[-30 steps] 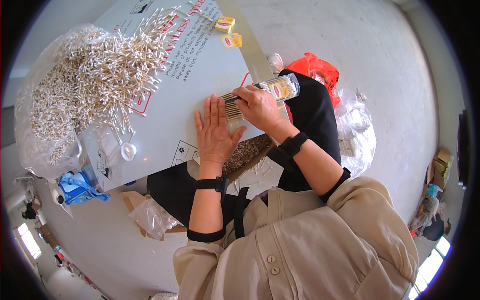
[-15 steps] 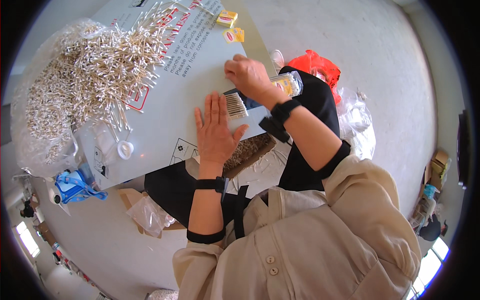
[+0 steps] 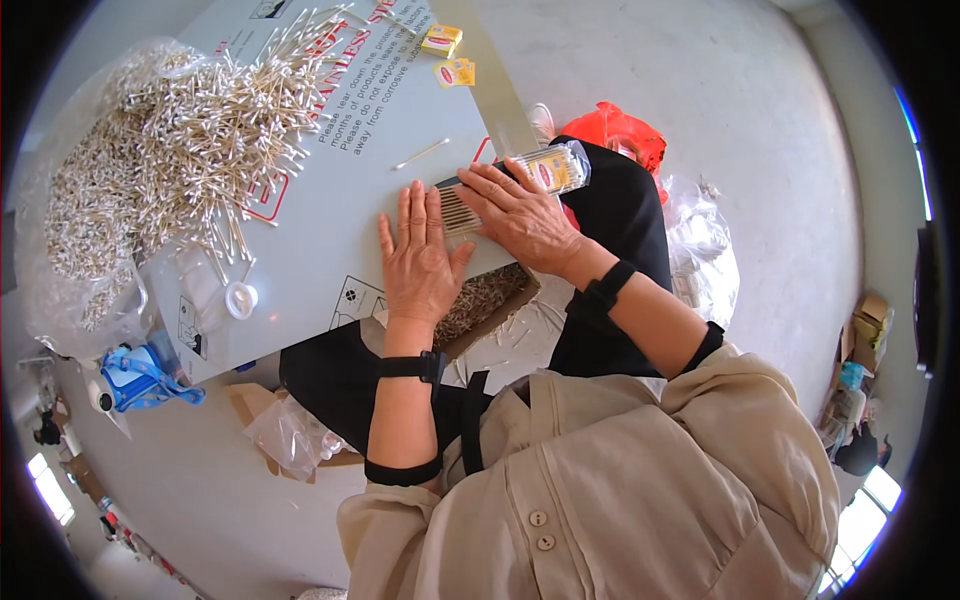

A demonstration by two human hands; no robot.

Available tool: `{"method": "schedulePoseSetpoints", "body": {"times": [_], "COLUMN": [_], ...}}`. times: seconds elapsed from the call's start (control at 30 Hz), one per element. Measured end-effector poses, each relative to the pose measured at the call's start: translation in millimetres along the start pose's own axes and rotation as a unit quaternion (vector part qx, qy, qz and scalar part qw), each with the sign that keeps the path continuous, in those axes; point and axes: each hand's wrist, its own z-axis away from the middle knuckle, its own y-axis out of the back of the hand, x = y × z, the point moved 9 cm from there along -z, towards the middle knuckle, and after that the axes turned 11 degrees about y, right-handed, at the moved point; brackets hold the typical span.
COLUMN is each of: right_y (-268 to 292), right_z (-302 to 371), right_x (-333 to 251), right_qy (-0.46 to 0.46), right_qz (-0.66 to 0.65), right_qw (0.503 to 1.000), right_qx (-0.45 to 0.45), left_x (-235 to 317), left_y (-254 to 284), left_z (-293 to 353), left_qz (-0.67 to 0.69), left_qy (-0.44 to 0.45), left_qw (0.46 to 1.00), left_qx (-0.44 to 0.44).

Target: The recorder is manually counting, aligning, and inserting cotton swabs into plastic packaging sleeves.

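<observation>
A row of cotton swabs (image 3: 458, 213) lies side by side on the table sheet between my two hands. My left hand (image 3: 420, 265) rests flat at the row's left end, its fingers stretched out and holding nothing. At the other end my right hand (image 3: 527, 222) lies with fingers extended over the swabs, partly hiding them. Just beyond its fingertips is a clear pack of cotton swabs (image 3: 573, 165) with a yellow card (image 3: 549, 174) inside. A single loose cotton swab (image 3: 421, 153) lies apart, above the row.
A big heap of cotton swabs (image 3: 200, 140) spills from a clear plastic bag (image 3: 60, 260) on the left. Yellow cards (image 3: 455, 73) and a small yellow box (image 3: 441, 40) sit at the far edge. Below the table edge is a cardboard box (image 3: 500, 312) of swabs.
My right hand has opened from a closed shape and come down onto the row of swabs. One loose swab now shows where that hand was. My left hand stays flat.
</observation>
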Motion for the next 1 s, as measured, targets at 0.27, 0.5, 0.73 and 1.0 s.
{"method": "schedulePoseSetpoints", "body": {"times": [0.27,0.5,0.73,1.0], "right_y": [-7,-1,31,9], "right_z": [-4,-7,46,69], "right_x": [1,15,65,78], "right_qy": [0.019,0.047,-0.153,-0.192], "right_qz": [0.041,0.051,0.076,0.01], "right_qw": [0.999,0.998,0.985,0.981], "right_qx": [0.01,0.01,0.017,-0.028], "left_x": [0,9,9,31], "left_y": [-4,-7,-8,-11], "left_z": [0,-3,-4,-10], "left_qz": [-0.006,0.001,-0.001,0.01], "left_qy": [0.003,0.029,0.035,0.031], "left_qw": [1.0,1.0,0.999,0.999], "left_qx": [-0.004,0.002,-0.004,-0.005]}}
